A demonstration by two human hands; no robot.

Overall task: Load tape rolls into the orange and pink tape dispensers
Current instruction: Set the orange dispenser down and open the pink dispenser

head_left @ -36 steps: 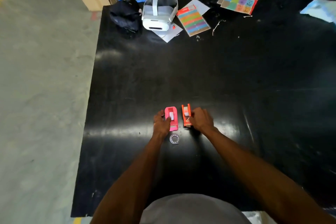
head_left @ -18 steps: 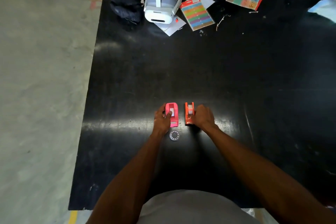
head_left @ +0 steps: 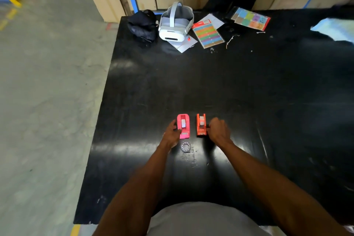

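Observation:
On the black table [head_left: 249,92], a pink tape dispenser [head_left: 183,127] and an orange tape dispenser [head_left: 201,125] stand side by side, each with a whitish tape roll showing in its slot. My left hand [head_left: 171,134] grips the pink dispenser from its left side, thumb against the near corner. Curled fingers of my right hand [head_left: 218,130] press against the right side of the orange dispenser. A small grey ring [head_left: 185,147], like a tape core, lies flat just in front of the pink dispenser, between my wrists.
At the table's far edge sit a white headset [head_left: 175,23], a black bag [head_left: 142,26], papers, and two colourful sticker sheets [head_left: 207,35] [head_left: 250,18]. Cardboard boxes and a blue rack stand behind. The table's left edge drops to grey floor [head_left: 47,82].
The camera view has tilted up a little. My left thumb has slid off the top of the pink dispenser to its left side. Both dispensers keep their places.

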